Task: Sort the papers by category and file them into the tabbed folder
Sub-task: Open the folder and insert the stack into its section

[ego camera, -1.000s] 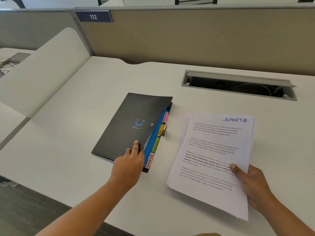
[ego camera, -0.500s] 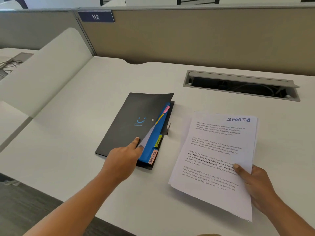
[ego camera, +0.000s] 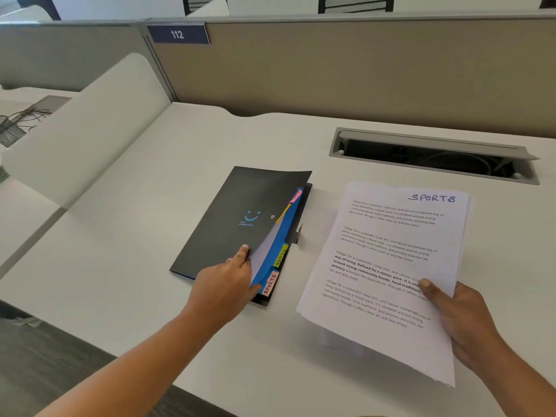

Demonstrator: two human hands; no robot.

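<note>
A black tabbed folder (ego camera: pixel 228 224) with a blue smiley lies on the white desk (ego camera: pixel 144 266). My left hand (ego camera: pixel 225 281) pinches the lower right corner of its cover and lifts it a little. Blue dividers show beneath, with a salmon tab (ego camera: pixel 270 284) marked SPORTS, a yellow-green tab (ego camera: pixel 280 257) and a pink tab (ego camera: pixel 295 196). To the right, my right hand (ego camera: pixel 457 317) holds a stack of printed papers (ego camera: pixel 388 266) by its lower right edge. The top sheet has SPORTS handwritten in blue at its upper right corner.
An open grey cable tray (ego camera: pixel 433 155) is sunk into the desk behind the papers. A beige partition (ego camera: pixel 361 70) with a number plate 112 (ego camera: pixel 178 34) closes the back. A white curved divider (ego camera: pixel 84 130) stands at the left. The desk's front edge runs near my forearms.
My left hand has slid under the folder cover's corner and raised it, so more of the blue dividers shows. The papers in my right hand have barely moved.
</note>
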